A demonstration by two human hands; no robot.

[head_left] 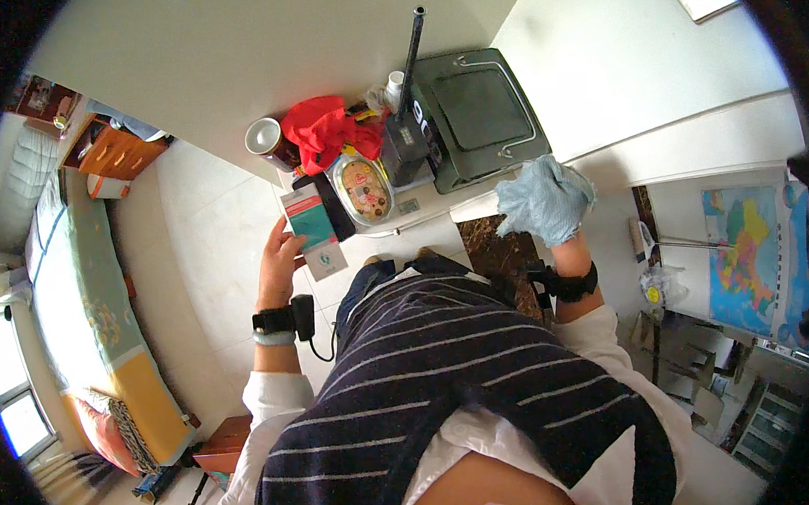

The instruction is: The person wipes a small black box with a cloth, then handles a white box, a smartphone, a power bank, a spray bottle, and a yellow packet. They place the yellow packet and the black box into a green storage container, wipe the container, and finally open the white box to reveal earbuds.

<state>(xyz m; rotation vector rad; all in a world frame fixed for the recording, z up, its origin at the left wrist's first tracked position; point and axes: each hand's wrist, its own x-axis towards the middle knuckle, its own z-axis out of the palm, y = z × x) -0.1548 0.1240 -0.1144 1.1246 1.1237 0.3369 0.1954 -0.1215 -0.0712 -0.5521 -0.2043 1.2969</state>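
My left hand is closed on the lower left edge of a flat card-like packet in red, teal and white. The packet overlaps a dark flat object on the narrow shelf. Beside that sits an oval tin with a patterned lid. A crumpled light blue cloth covers most of my right hand, whose fingers are hidden in its folds. The cloth is near the front right corner of a dark green box with metal handles.
A black device with an upright antenna stands between tin and box. Behind are a red bag, a small white bottle and a brown canister. Walls close off the back and right. A bed lies left; a map hangs right.
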